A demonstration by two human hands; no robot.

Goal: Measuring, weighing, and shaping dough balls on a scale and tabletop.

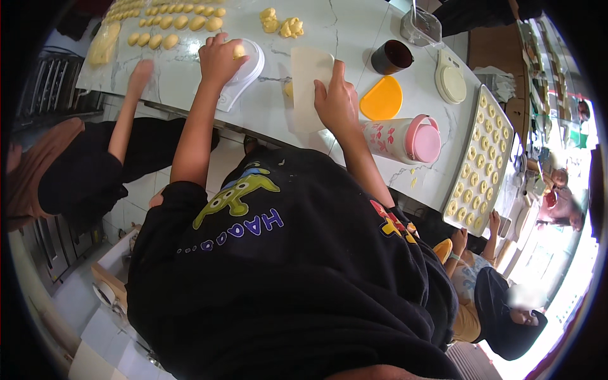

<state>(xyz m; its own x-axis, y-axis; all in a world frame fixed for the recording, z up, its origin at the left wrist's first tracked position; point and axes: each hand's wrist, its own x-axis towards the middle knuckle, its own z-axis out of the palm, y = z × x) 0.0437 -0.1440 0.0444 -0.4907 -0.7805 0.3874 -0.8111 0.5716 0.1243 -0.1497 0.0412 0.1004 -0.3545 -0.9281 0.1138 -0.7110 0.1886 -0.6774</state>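
At the upper middle, my left hand (218, 60) has its fingers curled round a small yellow dough ball (239, 52) over a white kitchen scale (244, 77). My right hand (337, 101) grips a thin cream rectangular scraper or sheet (307, 82), thumb on its face. A piece of dough (288, 88) peeks from behind that sheet. Lumps of dough (290, 28) lie beyond the scale, and an orange D-shaped scraper (380, 98) is right of my right hand.
Rows of dough balls (180, 24), a dark cup (389, 57), a pale scale (451, 79), a pink-white jug (399, 139) and a tray of dough rings (478, 161) share the marble table (266, 117). Co-workers stand left (82, 164) and right (487, 304), one hand (140, 73) at the table.
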